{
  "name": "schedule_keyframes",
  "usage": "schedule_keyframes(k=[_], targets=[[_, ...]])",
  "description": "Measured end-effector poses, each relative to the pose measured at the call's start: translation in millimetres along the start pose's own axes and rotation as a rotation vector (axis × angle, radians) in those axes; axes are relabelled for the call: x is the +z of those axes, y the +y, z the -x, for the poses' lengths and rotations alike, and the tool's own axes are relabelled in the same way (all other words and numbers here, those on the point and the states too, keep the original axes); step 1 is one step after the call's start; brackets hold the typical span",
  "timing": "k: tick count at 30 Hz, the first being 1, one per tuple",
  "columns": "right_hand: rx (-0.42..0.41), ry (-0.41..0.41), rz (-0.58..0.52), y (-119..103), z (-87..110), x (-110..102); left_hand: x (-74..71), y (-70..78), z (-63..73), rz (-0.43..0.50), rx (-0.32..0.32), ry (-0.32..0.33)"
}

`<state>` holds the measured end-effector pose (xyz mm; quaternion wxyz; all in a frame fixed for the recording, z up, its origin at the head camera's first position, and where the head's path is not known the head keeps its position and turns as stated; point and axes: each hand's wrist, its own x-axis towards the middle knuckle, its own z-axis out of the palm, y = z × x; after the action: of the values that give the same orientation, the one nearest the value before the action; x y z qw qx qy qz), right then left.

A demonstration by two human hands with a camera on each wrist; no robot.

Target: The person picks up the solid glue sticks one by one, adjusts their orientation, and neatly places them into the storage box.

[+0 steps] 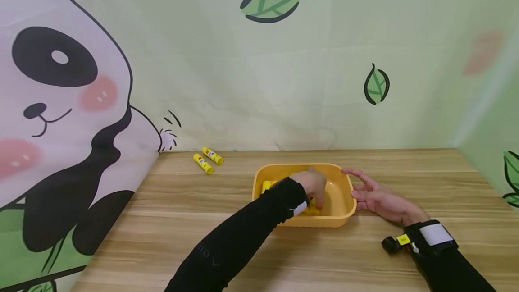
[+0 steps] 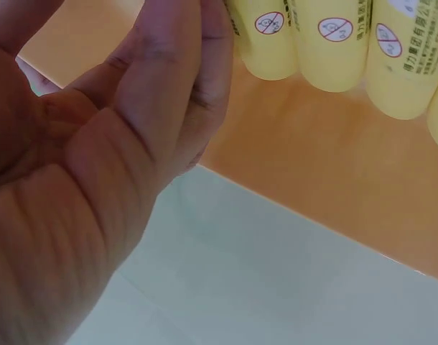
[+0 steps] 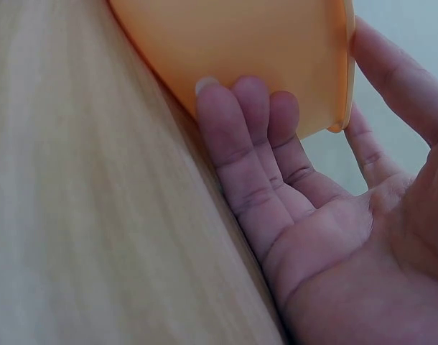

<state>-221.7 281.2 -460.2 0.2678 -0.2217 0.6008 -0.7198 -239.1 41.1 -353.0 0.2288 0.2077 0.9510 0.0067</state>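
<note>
Sticks [image 1: 203, 163]: two lay on worktop [image 1: 219, 202], four-plus in tray [image 1: 320, 221]; looked unfinished.
Left fingers [image 2: 161, 79]: inside tray, couldn't tell grip.
Right fingers [image 3: 222, 118]: loosely touched tray.

Wood-grain table [image 1: 162, 224]: orange tray [image 1: 335, 198], two yellow tubes [image 1: 203, 163].

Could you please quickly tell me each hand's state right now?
Left hand: inside the tray; grip cannot be told.
Right hand: open, fingers touching the tray's outside.

The tubes [image 1: 203, 163] are yellow, the tray [image 1: 338, 197] orange, the table [image 1: 344, 258] tan wood-grain.
</note>
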Motion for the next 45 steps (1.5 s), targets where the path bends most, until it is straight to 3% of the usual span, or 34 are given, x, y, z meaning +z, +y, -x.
schedule_keyframes(k=[5,15,30,36,45], targets=[[0.006,0.004,0.01,-0.7,0.8,-0.4,-0.1,1.1,-2.4,-0.021,-0.013,-0.018],[0.026,0.024,0.024,-1.7,1.8,0.5,-1.1,-1.6,-2.1,-0.014,0.021,-0.03],[0.039,0.048,0.044,-3.4,1.3,0.9,-6.1,-1.9,-1.1,0.104,0.006,-0.051],[0.04,0.044,0.042,-4.1,1.0,1.3,-6.9,-5.9,-4.4,0.166,0.122,-0.025],[0.032,0.027,0.028,-4.0,0.3,1.3,-4.5,-16.8,-11.6,0.231,0.27,0.122]])
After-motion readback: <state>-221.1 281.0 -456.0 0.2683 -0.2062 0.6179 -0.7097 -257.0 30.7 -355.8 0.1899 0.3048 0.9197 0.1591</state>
